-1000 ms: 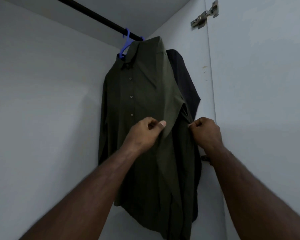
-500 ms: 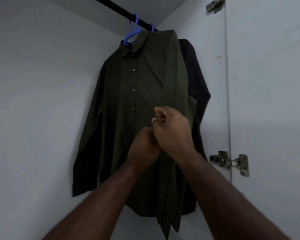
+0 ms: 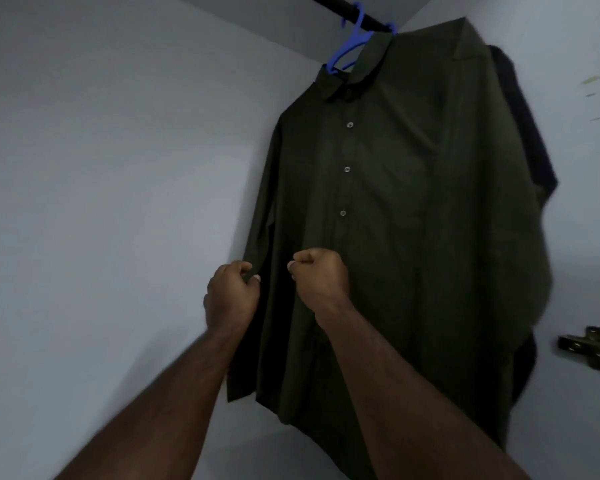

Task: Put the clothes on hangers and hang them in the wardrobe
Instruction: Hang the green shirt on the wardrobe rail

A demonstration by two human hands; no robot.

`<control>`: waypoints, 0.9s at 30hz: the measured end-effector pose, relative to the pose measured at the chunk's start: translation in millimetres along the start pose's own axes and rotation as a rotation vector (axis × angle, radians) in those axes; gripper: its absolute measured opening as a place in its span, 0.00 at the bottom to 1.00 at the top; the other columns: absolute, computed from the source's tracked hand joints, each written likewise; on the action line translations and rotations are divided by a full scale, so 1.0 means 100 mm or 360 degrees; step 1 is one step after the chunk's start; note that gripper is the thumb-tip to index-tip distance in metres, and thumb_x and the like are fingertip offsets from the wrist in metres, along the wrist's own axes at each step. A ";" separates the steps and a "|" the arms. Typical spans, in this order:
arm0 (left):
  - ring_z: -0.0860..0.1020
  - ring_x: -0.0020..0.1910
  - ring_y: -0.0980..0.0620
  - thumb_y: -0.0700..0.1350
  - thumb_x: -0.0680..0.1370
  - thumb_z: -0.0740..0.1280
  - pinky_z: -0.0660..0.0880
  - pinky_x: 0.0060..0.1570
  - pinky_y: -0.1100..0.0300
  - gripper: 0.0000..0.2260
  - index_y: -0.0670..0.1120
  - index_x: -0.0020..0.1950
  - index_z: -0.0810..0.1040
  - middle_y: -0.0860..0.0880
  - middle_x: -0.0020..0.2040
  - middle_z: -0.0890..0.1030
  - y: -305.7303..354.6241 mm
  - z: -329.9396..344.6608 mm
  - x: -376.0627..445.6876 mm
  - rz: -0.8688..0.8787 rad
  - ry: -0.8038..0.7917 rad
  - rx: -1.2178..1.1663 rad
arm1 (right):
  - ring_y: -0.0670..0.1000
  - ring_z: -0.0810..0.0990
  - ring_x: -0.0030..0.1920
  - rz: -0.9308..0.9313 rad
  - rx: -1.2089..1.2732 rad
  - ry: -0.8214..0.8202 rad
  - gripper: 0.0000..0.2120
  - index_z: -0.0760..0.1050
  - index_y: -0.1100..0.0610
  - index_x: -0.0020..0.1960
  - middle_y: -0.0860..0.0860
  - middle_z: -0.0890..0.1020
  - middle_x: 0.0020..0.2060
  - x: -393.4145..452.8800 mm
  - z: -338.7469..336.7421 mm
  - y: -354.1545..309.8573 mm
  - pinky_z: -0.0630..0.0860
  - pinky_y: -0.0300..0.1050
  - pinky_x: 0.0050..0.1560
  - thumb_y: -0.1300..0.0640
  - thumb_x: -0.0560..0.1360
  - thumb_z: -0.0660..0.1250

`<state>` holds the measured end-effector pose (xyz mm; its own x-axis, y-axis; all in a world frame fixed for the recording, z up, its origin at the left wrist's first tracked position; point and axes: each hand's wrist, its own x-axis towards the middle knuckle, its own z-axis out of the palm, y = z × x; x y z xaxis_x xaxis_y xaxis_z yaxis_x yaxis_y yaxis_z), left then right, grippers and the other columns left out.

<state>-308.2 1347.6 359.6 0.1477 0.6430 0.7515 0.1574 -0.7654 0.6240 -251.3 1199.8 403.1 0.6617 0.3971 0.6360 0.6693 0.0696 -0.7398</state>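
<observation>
Two garments already hang from the black rail (image 3: pixel 354 16) at the wardrobe's far right: a dark green shirt (image 3: pixel 395 220) on a blue hanger (image 3: pixel 352 43), and a darker garment (image 3: pixel 520 133) behind it. The left hand (image 3: pixel 231 296) pinches the shirt's left sleeve edge; the right hand (image 3: pixel 321 275), fingers curled, appears to grip the front fabric, likely straightening it. Any remaining clothes lie out of view

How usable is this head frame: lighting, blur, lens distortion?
Head view: dim, flat light, so the dark green shirt shows little fold detail; the blue hanger and buttons stay distinct; forearms smear near the bottom edge; left hand and right hand slightly soft; hinge blurred at the right edge; wide-angle lens tilts the rod.
</observation>
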 end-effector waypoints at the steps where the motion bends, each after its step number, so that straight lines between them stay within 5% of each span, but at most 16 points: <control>1: 0.79 0.58 0.46 0.48 0.77 0.70 0.77 0.59 0.46 0.15 0.48 0.63 0.80 0.47 0.59 0.81 -0.09 0.03 0.06 0.0010 -0.0008 0.0038 | 0.51 0.83 0.55 0.0052 0.0025 -0.0001 0.12 0.81 0.56 0.61 0.52 0.85 0.54 0.07 0.16 0.04 0.82 0.44 0.51 0.58 0.77 0.70; 4: 0.79 0.59 0.45 0.51 0.78 0.70 0.77 0.59 0.46 0.17 0.47 0.65 0.79 0.46 0.60 0.81 -0.36 0.17 0.22 0.0020 -0.0085 0.0113 | 0.54 0.83 0.54 0.0148 0.0063 -0.0005 0.12 0.82 0.55 0.60 0.52 0.85 0.52 0.22 0.54 0.16 0.82 0.49 0.55 0.58 0.76 0.70; 10: 0.76 0.64 0.43 0.58 0.77 0.69 0.75 0.62 0.47 0.27 0.47 0.72 0.72 0.44 0.67 0.77 -0.71 0.53 0.53 -0.0088 -0.0334 0.0213 | 0.51 0.81 0.56 0.0190 0.0107 -0.0057 0.13 0.79 0.56 0.63 0.52 0.83 0.57 0.44 0.83 0.35 0.79 0.41 0.50 0.60 0.79 0.68; 14: 0.79 0.52 0.43 0.59 0.76 0.68 0.78 0.51 0.47 0.22 0.46 0.62 0.77 0.43 0.56 0.80 -0.79 0.76 0.63 -0.0071 -0.0448 0.0231 | 0.53 0.82 0.54 0.0210 0.0184 -0.0045 0.12 0.80 0.57 0.61 0.54 0.83 0.55 0.61 0.90 0.44 0.81 0.46 0.53 0.62 0.78 0.69; 18: 0.79 0.57 0.40 0.52 0.77 0.72 0.78 0.55 0.44 0.24 0.44 0.69 0.71 0.42 0.58 0.80 -0.83 0.91 0.67 -0.0116 -0.0391 0.0190 | 0.52 0.82 0.51 0.0201 0.0255 -0.0060 0.10 0.80 0.57 0.59 0.55 0.84 0.51 0.76 0.91 0.56 0.78 0.40 0.44 0.62 0.77 0.69; 27: 0.80 0.55 0.44 0.39 0.76 0.62 0.75 0.54 0.54 0.16 0.47 0.62 0.80 0.44 0.58 0.82 -0.95 0.63 0.67 -0.0119 -0.0063 0.0156 | 0.55 0.83 0.52 0.0234 0.0262 -0.0140 0.09 0.79 0.57 0.56 0.56 0.84 0.52 0.88 1.10 0.70 0.82 0.49 0.53 0.60 0.76 0.71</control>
<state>-251.9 1465.2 337.4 0.1704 0.7002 0.6934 0.2641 -0.7104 0.6524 -183.7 1340.0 383.5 0.7111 0.4917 0.5025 0.4990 0.1506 -0.8534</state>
